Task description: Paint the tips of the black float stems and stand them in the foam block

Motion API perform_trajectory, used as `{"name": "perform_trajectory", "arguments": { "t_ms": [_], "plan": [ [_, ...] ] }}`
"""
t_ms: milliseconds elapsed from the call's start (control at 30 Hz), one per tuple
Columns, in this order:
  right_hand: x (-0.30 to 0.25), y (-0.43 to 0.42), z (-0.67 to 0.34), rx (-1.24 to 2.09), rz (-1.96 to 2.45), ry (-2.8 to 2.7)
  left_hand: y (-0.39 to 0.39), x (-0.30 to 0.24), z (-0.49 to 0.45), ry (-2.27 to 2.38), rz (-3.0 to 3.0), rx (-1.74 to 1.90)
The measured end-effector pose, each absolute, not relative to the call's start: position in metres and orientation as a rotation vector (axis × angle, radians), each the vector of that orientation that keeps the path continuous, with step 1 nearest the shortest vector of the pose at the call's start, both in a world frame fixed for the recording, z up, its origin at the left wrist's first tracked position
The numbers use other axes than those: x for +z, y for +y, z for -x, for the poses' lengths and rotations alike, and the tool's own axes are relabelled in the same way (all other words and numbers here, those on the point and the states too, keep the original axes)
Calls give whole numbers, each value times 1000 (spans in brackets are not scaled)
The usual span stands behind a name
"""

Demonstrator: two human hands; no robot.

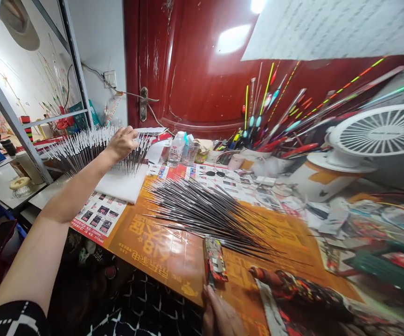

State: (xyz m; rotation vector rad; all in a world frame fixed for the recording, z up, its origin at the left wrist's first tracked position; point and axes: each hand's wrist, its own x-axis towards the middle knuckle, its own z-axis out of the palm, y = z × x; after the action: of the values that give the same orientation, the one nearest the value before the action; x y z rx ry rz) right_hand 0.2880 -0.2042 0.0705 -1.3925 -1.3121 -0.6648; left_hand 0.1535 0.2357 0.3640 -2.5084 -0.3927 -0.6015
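Note:
My left hand (122, 142) reaches far forward over a white foam block (121, 185) stuck full of thin white-tipped sticks (83, 147). Its fingers curl down among the sticks, and whether they pinch one is hidden. A loose heap of thin dark sticks (205, 210) lies on the orange printed paper (153, 242) in the middle of the table. My right hand (219, 315) rests at the table's near edge, fingers closed near a small flat red-patterned strip (215, 259). Only part of this hand shows.
A cup of colourful fishing floats (258, 126) stands at the back by a red door (195, 65). A white fan (377, 135) sits at the right above cluttered wrappers. Small clear bottles (176, 149) stand behind the sticks. A metal shelf frame (9, 116) rises at the left.

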Motion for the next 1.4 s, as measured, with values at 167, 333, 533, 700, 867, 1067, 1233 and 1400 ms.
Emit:
{"name": "perform_trajectory", "arguments": {
  "t_ms": [167,333,533,700,867,1067,1233,1400],
  "plan": [
    [70,-208,-288,-683,1412,-1381,239,350,-172,-416,2475,-503],
    [78,-207,-280,-664,1417,-1323,225,338,-165,-516,2480,-696],
    [86,-209,-276,-618,1446,-1365,144,262,-154,-443,2760,-860],
    [89,-209,-275,-595,1462,-1333,82,187,-160,-440,3035,-355],
    [96,-210,-274,-520,1446,-1316,76,174,-161,-586,3072,-281],
    [107,-216,-278,-475,1429,-1291,79,188,-132,-700,3149,-626],
    [118,-218,-295,-602,1424,-1280,53,186,-111,-588,3121,-788],
    [128,-212,-313,-651,1494,-1235,38,173,-109,-506,3089,-739]
  ]
}}
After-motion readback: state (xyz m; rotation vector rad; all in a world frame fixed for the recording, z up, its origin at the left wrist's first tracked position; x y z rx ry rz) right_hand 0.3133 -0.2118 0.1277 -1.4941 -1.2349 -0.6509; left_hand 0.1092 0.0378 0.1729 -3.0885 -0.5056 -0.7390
